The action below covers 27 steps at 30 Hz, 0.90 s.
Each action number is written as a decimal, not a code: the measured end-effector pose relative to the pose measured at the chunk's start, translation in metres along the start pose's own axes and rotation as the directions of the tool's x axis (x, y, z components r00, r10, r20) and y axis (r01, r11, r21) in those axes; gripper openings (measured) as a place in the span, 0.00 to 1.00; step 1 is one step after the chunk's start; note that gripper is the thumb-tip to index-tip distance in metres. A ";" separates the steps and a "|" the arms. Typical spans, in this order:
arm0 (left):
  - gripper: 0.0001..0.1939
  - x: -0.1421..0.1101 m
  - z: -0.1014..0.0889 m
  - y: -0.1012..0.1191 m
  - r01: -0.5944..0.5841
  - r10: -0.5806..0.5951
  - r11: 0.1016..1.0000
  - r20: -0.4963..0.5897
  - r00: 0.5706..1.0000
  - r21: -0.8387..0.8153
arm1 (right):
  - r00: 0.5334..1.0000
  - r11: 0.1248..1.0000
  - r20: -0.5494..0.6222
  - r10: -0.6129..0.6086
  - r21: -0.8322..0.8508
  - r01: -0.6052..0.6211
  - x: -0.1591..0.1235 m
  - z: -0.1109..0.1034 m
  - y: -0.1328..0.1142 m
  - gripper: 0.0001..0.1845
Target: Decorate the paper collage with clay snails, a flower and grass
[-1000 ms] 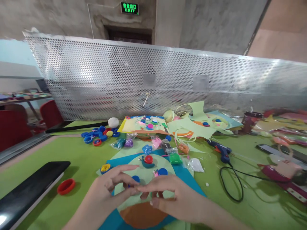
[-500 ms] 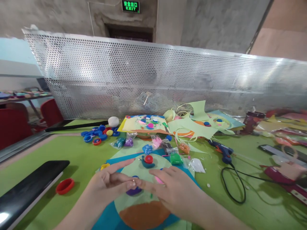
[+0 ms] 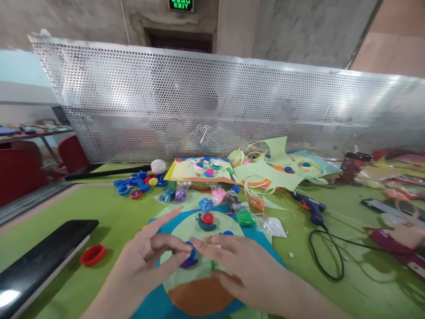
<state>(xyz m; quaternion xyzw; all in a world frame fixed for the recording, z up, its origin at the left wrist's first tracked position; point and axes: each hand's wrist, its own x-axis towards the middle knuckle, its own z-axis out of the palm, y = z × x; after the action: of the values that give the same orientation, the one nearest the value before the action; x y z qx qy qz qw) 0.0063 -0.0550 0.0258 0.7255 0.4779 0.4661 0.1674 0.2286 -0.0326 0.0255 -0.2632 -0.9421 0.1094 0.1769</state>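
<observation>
My left hand [image 3: 142, 261] is over the paper picture, index finger stretched out, thumb and another fingertip nearly together; anything between them is too small to make out. The fingertips of my right hand [image 3: 242, 263] come close to those of the left, its fingers extended and thumb apart. Under the hands lies a blue sheet [image 3: 265, 243] with a pale green round [image 3: 181, 283] and a brown paper patch [image 3: 201, 297]. A snail with a red cap shell and teal clay body [image 3: 207, 221] sits above the fingertips. Purple clay [image 3: 189, 262] with a blue cap is partly hidden behind my left fingers.
Bags of clay, among them green clay [image 3: 245, 218] and white clay [image 3: 275, 227], lie behind the sheet. A red ring-shaped cap [image 3: 93, 255] and a black phone-like slab [image 3: 43, 261] are at left. To the right rests a blue glue gun [image 3: 314, 208] with its cable.
My fingertips have moved slightly apart from touching each other. My right hand has opened, its thumb now showing below. The view has tilted down a little.
</observation>
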 end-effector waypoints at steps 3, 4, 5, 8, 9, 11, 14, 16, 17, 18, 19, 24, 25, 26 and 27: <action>0.09 0.002 -0.002 0.007 0.001 -0.001 1.000 0.046 0.999 -0.012 | 0.990 0.789 0.088 0.112 0.598 -0.142 0.001 0.001 -0.006 0.30; 0.05 0.002 -0.003 0.009 -0.025 0.025 0.997 0.011 1.000 0.069 | 0.985 0.657 0.117 0.123 0.734 -0.169 0.002 0.002 -0.006 0.29; 0.05 0.001 -0.003 0.011 -0.063 0.065 0.986 -0.013 0.998 0.156 | 0.982 0.521 0.142 0.123 0.833 -0.186 0.003 0.004 -0.006 0.27; 0.05 -0.001 -0.006 0.011 -0.181 0.196 0.910 -0.003 0.981 0.372 | 0.979 0.180 0.157 0.127 0.967 -0.179 0.007 0.010 -0.003 0.23; 0.05 -0.002 -0.007 0.009 -0.210 0.222 0.877 0.024 0.975 0.433 | 0.978 0.106 0.152 0.142 0.980 -0.168 0.008 0.011 -0.001 0.21; 0.08 0.001 -0.013 0.003 -0.227 0.230 0.797 0.066 0.971 0.559 | 0.971 0.021 0.142 0.192 0.989 -0.149 0.010 0.011 0.003 0.19; 0.20 0.012 -0.030 -0.015 -0.187 0.179 0.683 0.086 0.980 0.706 | 0.947 0.019 0.163 0.275 0.984 -0.175 0.010 0.008 0.006 0.17; 0.25 0.019 -0.042 -0.031 -0.108 0.092 0.640 0.064 0.994 0.761 | 0.934 0.050 0.176 0.310 0.978 -0.201 0.009 0.005 0.007 0.16; 0.25 0.022 -0.048 -0.039 -0.078 0.043 0.627 0.066 0.997 0.775 | 0.932 0.064 0.176 0.318 0.976 -0.207 0.009 0.004 0.007 0.15; 0.24 0.024 -0.052 -0.048 -0.060 -0.006 0.626 0.081 0.997 0.778 | 0.931 0.078 0.173 0.321 0.975 -0.208 0.009 0.004 0.007 0.15; 0.22 0.025 -0.055 -0.056 -0.049 -0.044 0.634 0.100 0.994 0.772 | 0.933 0.090 0.166 0.320 0.975 -0.205 0.010 0.003 0.008 0.15; 0.14 0.025 -0.056 -0.080 -0.022 -0.170 0.738 0.217 0.961 0.675 | 0.940 0.203 0.157 0.302 0.953 -0.224 0.010 0.002 0.008 0.13; 0.12 0.026 -0.054 -0.079 -0.009 -0.182 0.753 0.220 0.958 0.658 | 0.940 0.260 0.155 0.303 0.936 -0.238 0.010 0.002 0.007 0.13; 0.11 0.027 -0.051 -0.077 0.004 -0.186 0.766 0.216 0.959 0.643 | 0.942 0.342 0.141 0.304 0.907 -0.246 0.009 0.001 0.006 0.14; 0.11 0.028 -0.048 -0.072 0.012 -0.181 0.779 0.207 0.961 0.627 | 0.947 0.444 0.115 0.300 0.862 -0.246 0.008 0.000 0.003 0.16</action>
<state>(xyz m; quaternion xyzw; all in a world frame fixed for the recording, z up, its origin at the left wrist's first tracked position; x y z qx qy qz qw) -0.0698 -0.0055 0.0150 0.7681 0.6155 0.1765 0.0040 0.2239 -0.0257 0.0264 -0.2889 -0.6980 0.5874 0.2905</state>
